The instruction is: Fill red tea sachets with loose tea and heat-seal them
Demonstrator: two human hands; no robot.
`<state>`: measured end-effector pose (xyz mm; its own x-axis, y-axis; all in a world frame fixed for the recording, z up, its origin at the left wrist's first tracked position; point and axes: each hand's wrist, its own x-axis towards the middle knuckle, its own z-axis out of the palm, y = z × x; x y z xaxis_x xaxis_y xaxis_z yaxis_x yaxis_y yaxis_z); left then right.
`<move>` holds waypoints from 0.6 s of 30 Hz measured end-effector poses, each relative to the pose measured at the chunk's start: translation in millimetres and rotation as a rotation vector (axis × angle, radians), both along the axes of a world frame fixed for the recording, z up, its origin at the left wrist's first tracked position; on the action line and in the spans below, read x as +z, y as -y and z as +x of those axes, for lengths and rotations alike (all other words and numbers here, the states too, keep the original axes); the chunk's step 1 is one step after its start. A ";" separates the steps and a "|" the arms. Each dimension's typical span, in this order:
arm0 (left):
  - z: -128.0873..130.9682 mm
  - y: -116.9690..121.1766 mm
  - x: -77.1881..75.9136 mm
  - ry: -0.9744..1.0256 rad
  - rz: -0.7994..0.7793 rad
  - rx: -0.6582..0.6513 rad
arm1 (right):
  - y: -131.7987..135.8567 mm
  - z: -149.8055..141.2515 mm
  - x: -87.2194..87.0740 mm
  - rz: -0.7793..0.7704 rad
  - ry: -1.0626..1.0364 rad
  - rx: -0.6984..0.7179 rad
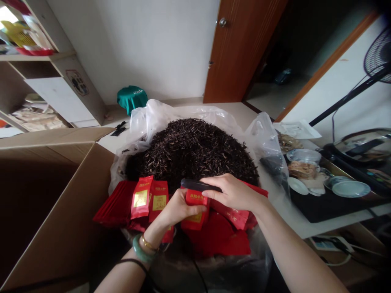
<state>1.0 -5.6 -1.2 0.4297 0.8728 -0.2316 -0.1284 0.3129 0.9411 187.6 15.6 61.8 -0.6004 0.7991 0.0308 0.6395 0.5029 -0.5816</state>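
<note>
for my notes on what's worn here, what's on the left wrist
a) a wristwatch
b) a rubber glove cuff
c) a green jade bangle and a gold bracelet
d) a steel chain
C, the left hand wears a green jade bangle and a gold bracelet at its wrist.

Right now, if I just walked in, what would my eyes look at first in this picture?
The big mound of dark, twisted tea leaves comes first, heaped in a clear plastic bag in the middle of the view. Just below it, bright red packets with gold labels catch the eye. At the front, the left hand holds one red packet, while the right hand grips a black handheld tool along the packet's top edge.
</note>
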 end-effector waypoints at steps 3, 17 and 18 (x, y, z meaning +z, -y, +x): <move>0.7 0.5 1.0 -0.013 -0.013 -0.063 | -2.4 5.5 -2.7 0.032 0.006 -0.041; -1.4 1.1 -1.6 -0.073 0.011 -0.129 | -3.4 9.3 -2.3 -0.004 0.018 -0.054; -1.3 1.0 -1.8 -0.075 0.012 -0.127 | -3.4 9.0 -2.4 -0.011 0.014 -0.058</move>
